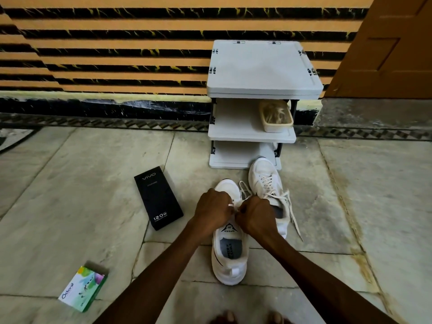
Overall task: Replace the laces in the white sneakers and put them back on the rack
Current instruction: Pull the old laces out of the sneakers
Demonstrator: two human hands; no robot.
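The near sneaker (228,270) stands on the stone floor (70,183) directly in front of the person, heel toward the camera and toe toward the rack (261,66). Both hands sit on top of it, over the eyelet area above the tongue. The left hand (211,206) and the right hand (256,215) have their fingers curled in, knuckles almost touching, and each pinches the white lace (235,204) that shows in the narrow gap between them; a loop of it rises just beyond the hands. The hands cover the front half of the lacing, so how far it is threaded cannot be told. The far sneaker (263,176) lies just beside the first, to its right and further away, its toe touching the foot of the rack; it is laced, and its loose ends (293,216) trail down over the floor on the right. The rack is white with three levels, set against a striped wall (105,54) next to a brown door (385,43). On its middle shelf sits a pale tub (278,127) holding tangled strands. Left of the sneakers, well apart, a black box (158,197) lies flat, and nearer the camera a green-and-white box (83,288). The person's toes (228,318) show at the bottom edge.
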